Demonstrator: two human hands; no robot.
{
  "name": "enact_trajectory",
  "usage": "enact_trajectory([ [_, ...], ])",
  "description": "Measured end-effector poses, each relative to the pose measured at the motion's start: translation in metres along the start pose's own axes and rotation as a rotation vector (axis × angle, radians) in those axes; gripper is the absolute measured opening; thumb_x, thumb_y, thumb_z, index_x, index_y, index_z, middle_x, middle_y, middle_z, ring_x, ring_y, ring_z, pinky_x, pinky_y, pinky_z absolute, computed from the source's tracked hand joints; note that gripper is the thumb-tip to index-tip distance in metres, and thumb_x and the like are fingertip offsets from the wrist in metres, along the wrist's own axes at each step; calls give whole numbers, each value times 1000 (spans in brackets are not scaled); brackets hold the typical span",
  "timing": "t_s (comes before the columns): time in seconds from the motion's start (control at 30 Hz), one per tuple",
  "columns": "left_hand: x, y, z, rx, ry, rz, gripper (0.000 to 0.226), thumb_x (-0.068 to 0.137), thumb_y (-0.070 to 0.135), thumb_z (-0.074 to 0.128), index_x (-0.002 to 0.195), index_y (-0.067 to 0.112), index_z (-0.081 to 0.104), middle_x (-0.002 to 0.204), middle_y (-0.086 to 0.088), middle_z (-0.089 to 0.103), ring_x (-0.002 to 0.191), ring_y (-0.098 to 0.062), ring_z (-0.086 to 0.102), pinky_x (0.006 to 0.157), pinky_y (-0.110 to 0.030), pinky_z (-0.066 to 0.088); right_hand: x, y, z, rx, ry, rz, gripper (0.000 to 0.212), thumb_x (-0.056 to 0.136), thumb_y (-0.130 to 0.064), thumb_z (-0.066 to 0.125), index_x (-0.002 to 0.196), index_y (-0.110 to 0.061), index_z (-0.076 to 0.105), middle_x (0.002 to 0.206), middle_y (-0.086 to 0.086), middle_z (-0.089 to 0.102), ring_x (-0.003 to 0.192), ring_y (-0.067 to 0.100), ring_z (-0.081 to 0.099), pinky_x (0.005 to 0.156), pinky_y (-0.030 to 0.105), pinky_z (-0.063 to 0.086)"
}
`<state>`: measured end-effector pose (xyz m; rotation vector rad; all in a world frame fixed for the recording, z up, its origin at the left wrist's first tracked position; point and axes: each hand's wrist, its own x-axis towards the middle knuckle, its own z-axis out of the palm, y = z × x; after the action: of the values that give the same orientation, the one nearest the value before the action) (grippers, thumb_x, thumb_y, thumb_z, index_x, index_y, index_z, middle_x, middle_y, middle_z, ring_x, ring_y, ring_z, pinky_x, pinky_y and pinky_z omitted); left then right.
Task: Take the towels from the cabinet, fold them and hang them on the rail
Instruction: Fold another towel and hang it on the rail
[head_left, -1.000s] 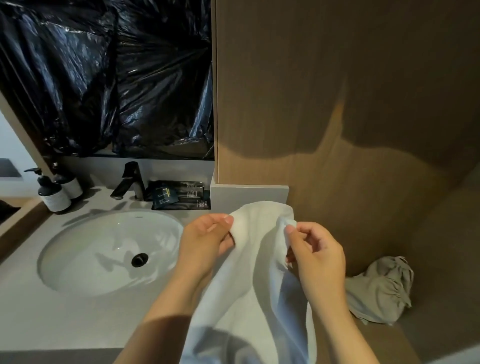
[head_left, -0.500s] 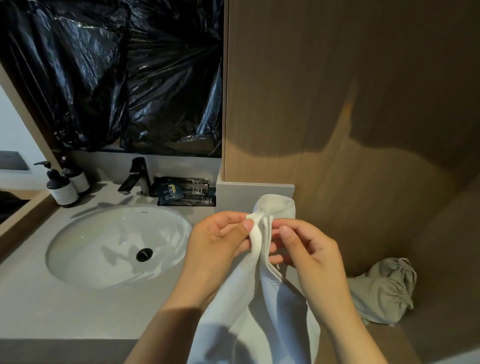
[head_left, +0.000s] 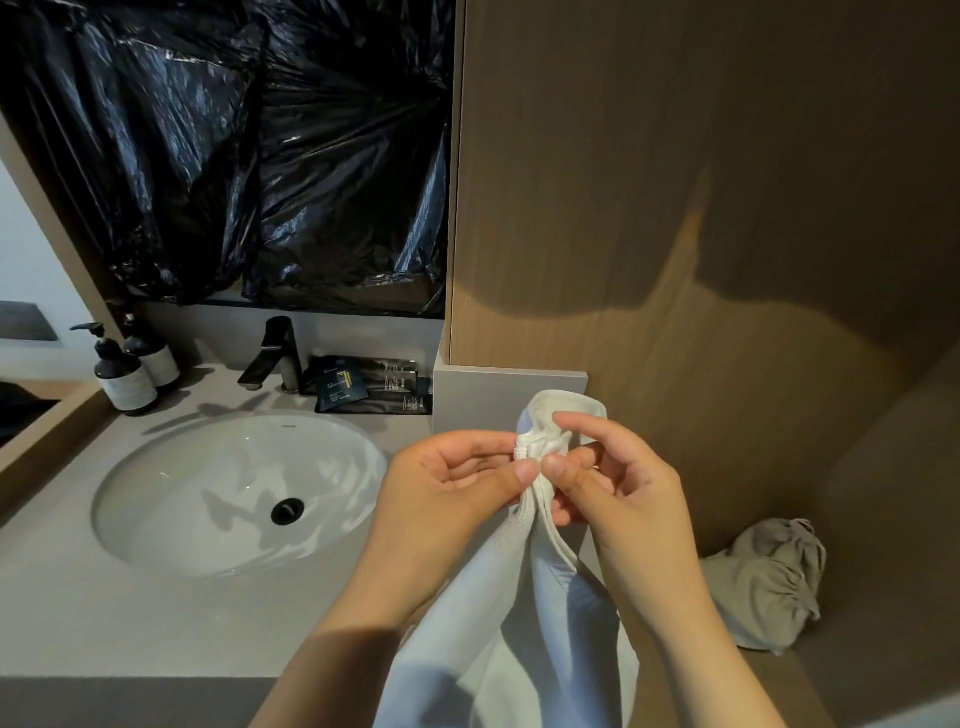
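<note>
The wood panel (head_left: 675, 182) fills the right half of the view and comes down at the bench's back right corner. Black plastic sheeting (head_left: 260, 156) covers the wall above the back edge. The bench (head_left: 130, 623) has a sink (head_left: 218, 551) set toward its left end.

The white towel (head_left: 519, 649) is held in the air over the bench's right end. Its top is bunched between both hands and the rest hangs down past the front edge, out of frame. The left hand (head_left: 447, 493) pinches the hem between thumb and forefinger, so its grip is closed on the cloth. The right hand (head_left: 618, 493) pinches the same bunch from the other side, grip likewise closed on it.

A crumpled grey cloth (head_left: 769, 587) lies on the wooden ledge right of the bench. Two pump bottles (head_left: 124, 379), a tap (head_left: 275, 358) and dark sachets (head_left: 363, 387) sit along the back edge.

The step looks like matching two corners for a fold. It should go best with the hems lined up edge to edge before one grip takes both, leaving the other hand free to find the lower corners. There is open room toward the front edge, but the panel is close on the right. The hanging part is best kept off the sink. No rail is in view.
</note>
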<state>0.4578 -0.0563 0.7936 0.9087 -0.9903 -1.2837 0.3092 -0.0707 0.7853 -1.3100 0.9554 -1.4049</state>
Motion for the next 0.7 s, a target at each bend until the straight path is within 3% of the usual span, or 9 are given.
enact_trajectory([
  [0.17,-2,6,-3,52,32,43,22,70,-7,74,90,0,72,82,-16,75,71,-20,72,66,-21,56,-3,-2,3,54,-29,-2,27,75,-15,71,98,-4,64,65,11,60,51,21,59,55,25,54],
  [0.33,-5,13,-3,133,16,98,21,72,-9,75,89,3,73,82,-15,75,76,-23,73,70,-23,58,-5,-1,1,58,-85,-13,15,76,-20,70,91,-18,67,65,3,64,54,19,61,59,26,55],
  [0.53,-7,21,-6,124,8,121,24,71,-16,71,85,4,72,80,-17,74,71,-20,70,70,-23,58,-3,-7,-7,82,-197,21,23,78,-23,68,101,-19,70,73,14,68,63,22,68,59,25,56],
  [0.63,-7,29,-12,140,-14,164,26,65,-8,76,87,3,72,81,-15,74,72,-19,69,73,-24,58,6,-14,-25,-88,-288,80,34,80,-24,69,114,-27,66,70,16,68,59,26,67,55,26,54],
  [0.7,-6,35,-16,147,-22,191,29,60,2,77,89,3,71,82,-14,75,74,-19,69,75,-23,58,14,-19,-37,-293,-312,103,32,79,-36,69,111,-39,65,67,12,69,54,24,66,53,25,53],
])
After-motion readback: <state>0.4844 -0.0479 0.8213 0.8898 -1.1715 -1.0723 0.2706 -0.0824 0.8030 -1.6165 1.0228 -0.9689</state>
